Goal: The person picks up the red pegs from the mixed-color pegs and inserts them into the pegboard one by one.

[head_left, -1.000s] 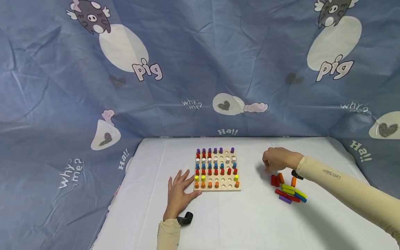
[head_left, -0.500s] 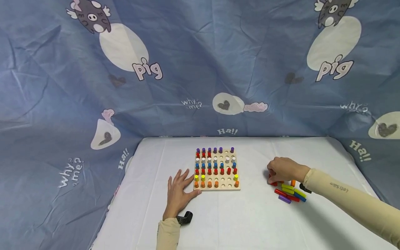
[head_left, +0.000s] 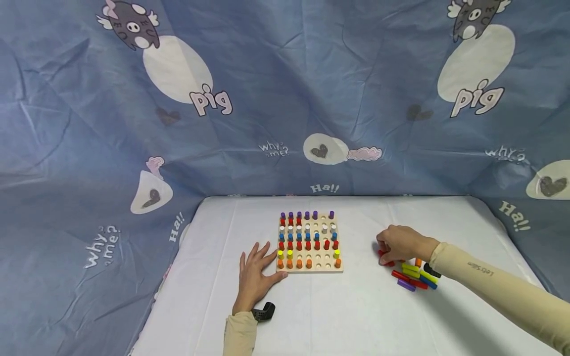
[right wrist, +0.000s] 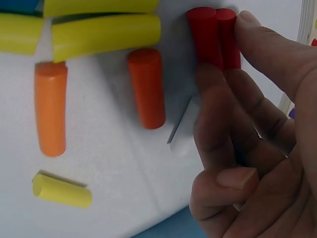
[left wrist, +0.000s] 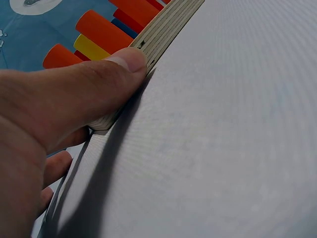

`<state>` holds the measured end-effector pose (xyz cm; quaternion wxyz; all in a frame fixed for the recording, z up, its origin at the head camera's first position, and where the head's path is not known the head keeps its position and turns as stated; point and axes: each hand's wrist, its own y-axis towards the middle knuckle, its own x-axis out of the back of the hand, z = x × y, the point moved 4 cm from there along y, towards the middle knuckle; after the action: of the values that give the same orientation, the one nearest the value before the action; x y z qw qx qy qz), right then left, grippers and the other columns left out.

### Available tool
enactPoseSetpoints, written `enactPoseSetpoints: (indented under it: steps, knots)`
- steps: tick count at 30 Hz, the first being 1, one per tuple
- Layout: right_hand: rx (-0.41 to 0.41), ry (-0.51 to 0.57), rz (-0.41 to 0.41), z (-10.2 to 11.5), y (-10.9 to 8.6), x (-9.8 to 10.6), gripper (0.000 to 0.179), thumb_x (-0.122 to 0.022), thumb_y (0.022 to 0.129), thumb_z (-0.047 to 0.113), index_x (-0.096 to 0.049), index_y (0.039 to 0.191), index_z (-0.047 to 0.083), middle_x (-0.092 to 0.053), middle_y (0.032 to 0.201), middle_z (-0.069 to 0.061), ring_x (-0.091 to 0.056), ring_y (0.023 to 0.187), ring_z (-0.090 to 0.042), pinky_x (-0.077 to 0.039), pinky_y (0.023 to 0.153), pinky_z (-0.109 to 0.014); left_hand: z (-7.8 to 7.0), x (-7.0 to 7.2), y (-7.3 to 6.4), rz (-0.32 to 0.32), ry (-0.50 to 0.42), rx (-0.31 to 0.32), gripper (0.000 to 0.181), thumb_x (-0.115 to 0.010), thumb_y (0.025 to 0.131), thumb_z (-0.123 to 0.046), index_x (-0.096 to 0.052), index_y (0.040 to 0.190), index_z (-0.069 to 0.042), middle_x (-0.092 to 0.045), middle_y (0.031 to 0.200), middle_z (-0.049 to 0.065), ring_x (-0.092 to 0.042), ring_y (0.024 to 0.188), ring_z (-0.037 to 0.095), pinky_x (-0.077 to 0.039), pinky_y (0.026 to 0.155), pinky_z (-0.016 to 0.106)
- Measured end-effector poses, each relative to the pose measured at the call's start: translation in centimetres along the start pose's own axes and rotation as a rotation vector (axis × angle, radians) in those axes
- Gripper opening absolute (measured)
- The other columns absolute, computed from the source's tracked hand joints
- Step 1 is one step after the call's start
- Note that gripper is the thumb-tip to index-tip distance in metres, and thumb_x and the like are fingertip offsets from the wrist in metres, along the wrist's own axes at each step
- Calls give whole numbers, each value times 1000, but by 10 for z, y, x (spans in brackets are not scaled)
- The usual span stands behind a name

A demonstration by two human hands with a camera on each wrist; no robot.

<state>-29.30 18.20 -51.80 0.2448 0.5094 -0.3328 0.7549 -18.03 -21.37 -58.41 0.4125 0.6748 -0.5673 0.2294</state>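
Note:
My left hand (head_left: pixel 253 279) rests at the near left corner of a wooden peg board (head_left: pixel 318 270). Its thumb presses the front edge, and its straight, spread fingers lie along the left side. Upright coloured pegs fill many of the holes, with orange pegs (left wrist: pixel 106 29) nearest in the left wrist view. To the right of the board, my right hand (head_left: pixel 404 242) pinches two red pegs (right wrist: pixel 204 38) standing side by side in the right wrist view, thumb on one side and fingertips on the other. Its remaining fingers are curled in.
Loose pegs lie beside the right hand: yellow pegs (right wrist: pixel 106 34), an orange peg (right wrist: pixel 50 111), a darker orange peg (right wrist: pixel 147 89), a purple peg (head_left: pixel 406 285) and a blue peg (head_left: pixel 428 282). A patterned blue cloth (head_left: pixel 285 99) hangs behind the white table (head_left: pixel 338 316).
My right hand has come down toward the near side onto the two red pegs, which have shifted slightly left. The left hand and board have stayed in place.

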Motion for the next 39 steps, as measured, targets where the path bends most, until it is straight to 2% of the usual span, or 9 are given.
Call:
enactPoseSetpoints:
  steps: [7, 16, 23, 28, 33, 39]
  knots:
    - [34, -7, -2, 6, 2, -6, 28, -85, 76, 38, -62, 75, 22, -53, 62, 18, -48, 56, -2, -43, 55, -23, 0, 0, -1, -1, 5, -1, 72, -83, 69, -57, -67, 129, -19, -51, 149, 7, -32, 146, 36, -8, 118, 66]
    - [122, -5, -79, 16, 5, -5, 28, -80, 81, 39, -60, 71, 23, -49, 58, 19, -44, 53, 1, -40, 51, -21, 0, 1, 0, -10, 13, -11, 72, -83, 69, -56, -68, 128, -19, -51, 148, 7, -32, 145, 35, -9, 117, 66]
    - [160, -3, -90, 24, 9, -3, 23, -77, 84, 28, -60, 70, 23, -50, 58, 20, -46, 51, 3, -43, 52, -20, 1, 0, 0, 7, 3, 2, 72, -82, 69, -57, -67, 129, -20, -50, 149, 6, -31, 146, 35, -7, 118, 66]
    - [160, 38, -94, 28, 15, 4, 19, -75, 83, 20, -61, 70, 23, -52, 56, 19, -48, 49, 2, -45, 52, -19, 2, 0, -2, 4, 9, 7, 72, -83, 69, -57, -67, 129, -20, -50, 149, 7, -31, 146, 35, -7, 118, 66]
    - [166, 37, -123, 33, 23, 16, 18, -76, 80, 21, -63, 69, 24, -54, 57, 20, -48, 52, 2, -44, 51, -19, 1, 0, -2, 2, 7, 2, 72, -83, 69, -57, -67, 129, -19, -51, 149, 7, -32, 146, 35, -7, 118, 66]
    - [190, 16, -195, 44, 35, 38, 13, -77, 76, 20, -66, 70, 24, -56, 58, 20, -49, 52, 2, -45, 52, -19, 0, 0, -1, 3, 10, 4, 72, -83, 69, -57, -67, 129, -19, -50, 149, 7, -31, 146, 35, -7, 118, 66]
